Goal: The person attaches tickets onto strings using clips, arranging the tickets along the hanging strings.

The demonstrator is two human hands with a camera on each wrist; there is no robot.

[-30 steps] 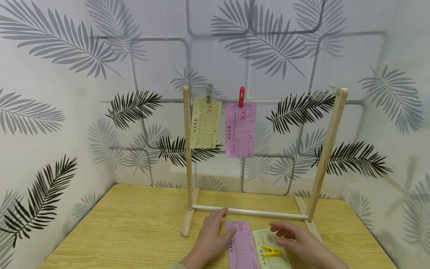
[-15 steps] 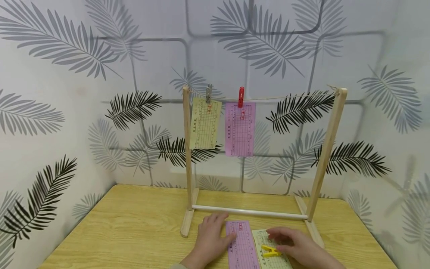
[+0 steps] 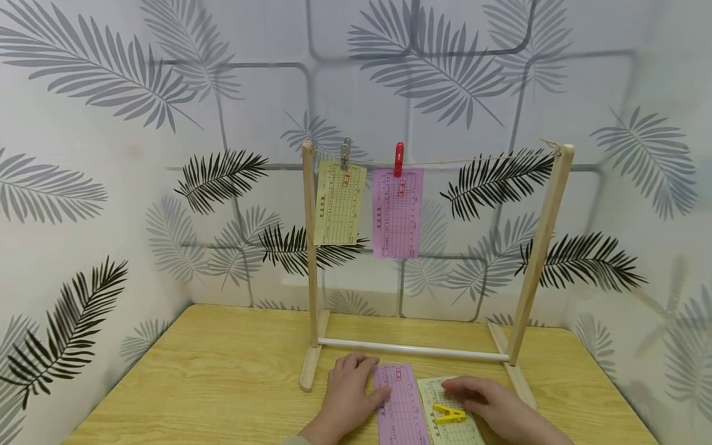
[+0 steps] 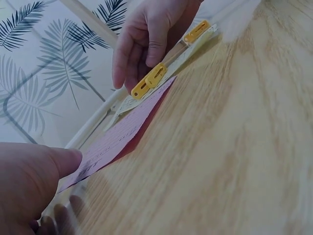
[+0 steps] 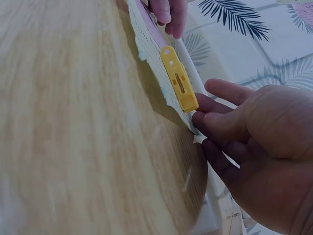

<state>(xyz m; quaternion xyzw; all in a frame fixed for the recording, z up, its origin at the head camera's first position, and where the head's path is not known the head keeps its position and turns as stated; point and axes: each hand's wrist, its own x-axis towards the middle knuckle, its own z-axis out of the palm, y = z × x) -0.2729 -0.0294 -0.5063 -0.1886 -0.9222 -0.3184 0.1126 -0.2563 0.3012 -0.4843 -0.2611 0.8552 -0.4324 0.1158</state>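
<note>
A pink printed slip (image 3: pixel 402 405) lies on the table beside my left hand (image 3: pixel 350 395), whose thumb rests on its left edge. The other left fingers are relaxed on the wood. To its right is a pale yellow-green slip (image 3: pixel 436 389) with a yellow clothespin (image 3: pixel 448 414) lying on top. My right hand (image 3: pixel 495 405) hovers over that slip's right side, its fingers loosely bent and nothing gripped. From the right wrist view, the fingertips are right at the slip's edge, close to the clothespin (image 5: pixel 178 78).
Behind the slips stands a wooden frame (image 3: pixel 542 259) with a string across and a white bottom bar (image 3: pixel 414 350). A grey clip (image 3: pixel 345 154) holds a yellow slip (image 3: pixel 339 204) on the string; a red clip (image 3: pixel 398 159) holds a pink one (image 3: pixel 397 213). A patterned wall backs the table.
My right hand first lowered toward the clothespin, then drew slightly right, away from it. My left thumb came down onto the pink slip's edge. The slips and clothespin stay put.
</note>
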